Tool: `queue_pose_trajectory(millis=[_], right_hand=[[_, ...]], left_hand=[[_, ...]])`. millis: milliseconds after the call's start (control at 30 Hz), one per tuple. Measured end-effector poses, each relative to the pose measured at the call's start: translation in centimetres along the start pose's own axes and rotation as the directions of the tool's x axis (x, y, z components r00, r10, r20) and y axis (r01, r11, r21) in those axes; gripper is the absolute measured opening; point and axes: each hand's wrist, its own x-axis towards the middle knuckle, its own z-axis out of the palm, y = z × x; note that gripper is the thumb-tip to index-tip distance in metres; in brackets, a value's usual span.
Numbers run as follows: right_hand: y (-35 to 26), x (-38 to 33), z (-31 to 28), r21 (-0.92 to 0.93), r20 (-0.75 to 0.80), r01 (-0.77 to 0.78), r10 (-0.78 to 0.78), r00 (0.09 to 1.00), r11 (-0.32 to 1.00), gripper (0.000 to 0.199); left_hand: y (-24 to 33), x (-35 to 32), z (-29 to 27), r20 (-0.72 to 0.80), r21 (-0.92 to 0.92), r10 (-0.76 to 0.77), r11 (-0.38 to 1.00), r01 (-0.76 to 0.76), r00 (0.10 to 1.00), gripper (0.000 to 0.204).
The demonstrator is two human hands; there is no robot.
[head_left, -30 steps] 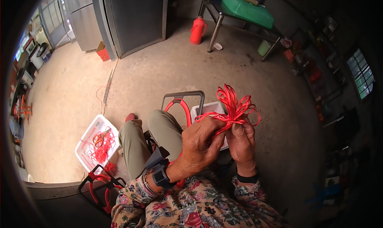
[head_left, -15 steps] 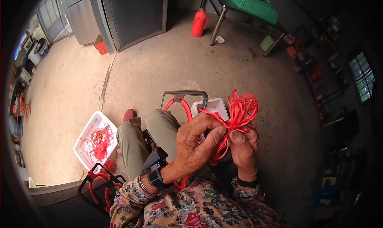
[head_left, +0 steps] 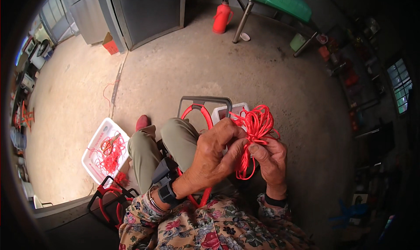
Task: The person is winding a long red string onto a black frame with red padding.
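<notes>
A looped bundle of red cord (head_left: 258, 121) is gathered at its middle between my two hands, above my lap. Loops fan out at the top, and a few more hang below the pinch. My left hand (head_left: 220, 150), with a dark watch on its wrist, grips the bundle from the left with thumb and fingers. On the other side my right hand (head_left: 270, 160) pinches the gathered middle, its thumb pressed against the cord. Behind the hands stands a small white bin (head_left: 238, 107), partly hidden by the bundle.
A white tray (head_left: 95, 138) to the left holds tangled red cord and scissors (head_left: 108, 144). A black frame with red tubing (head_left: 205, 98) rises by my knees. Farther off stand a red thermos flask (head_left: 222, 18), a metal-legged table (head_left: 243, 20) and a green bucket (head_left: 297, 42).
The bundle has turned and its loops hang slightly lower. My left thumb has shifted near the gathered middle. The whole view has moved a little.
</notes>
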Motion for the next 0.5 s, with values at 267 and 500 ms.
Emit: queue_pose_trajectory(millis=[267,500], right_hand=[[0.5,0.1,-0.8,0.187,0.110,-0.156,0.137,0.984,0.970,0.027],[0.8,0.2,-1.3,0.245,0.272,-0.217,0.148,0.951,0.945,0.029]], left_hand=[[-0.4,0.5,-0.9,0.428,-0.613,-0.485,0.464,0.640,0.762,0.015],[-1.2,0.3,-1.0,0.543,-0.627,-0.448,0.347,0.698,0.710,0.017]])
